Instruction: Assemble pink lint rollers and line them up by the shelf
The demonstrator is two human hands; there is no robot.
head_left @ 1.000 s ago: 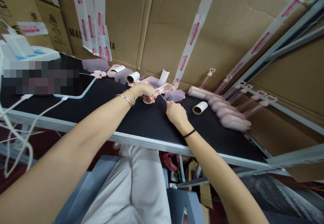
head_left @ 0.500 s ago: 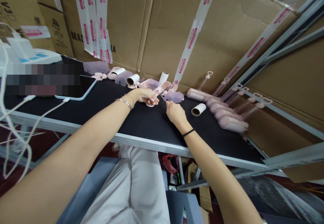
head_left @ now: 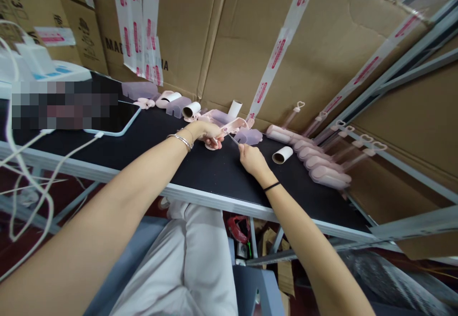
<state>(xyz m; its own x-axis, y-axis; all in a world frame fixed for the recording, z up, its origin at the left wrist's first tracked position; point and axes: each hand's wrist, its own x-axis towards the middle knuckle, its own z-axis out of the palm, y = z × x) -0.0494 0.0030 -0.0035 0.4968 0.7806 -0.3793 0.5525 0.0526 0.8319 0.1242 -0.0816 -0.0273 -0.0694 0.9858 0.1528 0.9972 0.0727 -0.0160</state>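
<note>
My left hand [head_left: 206,131] grips a pink plastic roller frame [head_left: 231,126] lying on the black table [head_left: 200,168]. My right hand [head_left: 252,158] pinches a thin metal rod [head_left: 233,139] whose far end points into the pink frame near my left fingers. A translucent lilac cover [head_left: 249,136] lies just behind the rod. A white paper roll [head_left: 282,154] lies to the right of my right hand.
Several finished pink rollers with heart-topped handles [head_left: 324,166] lie in a row at the right. More lilac covers [head_left: 139,89], pink parts and white rolls [head_left: 191,109] sit at the back. A tablet [head_left: 114,118] with a white cable lies left. Taped cardboard boxes [head_left: 250,39] wall the back.
Both hands stay at the pink frame; my right hand has shifted slightly with the rod. The view has drifted a little.
</note>
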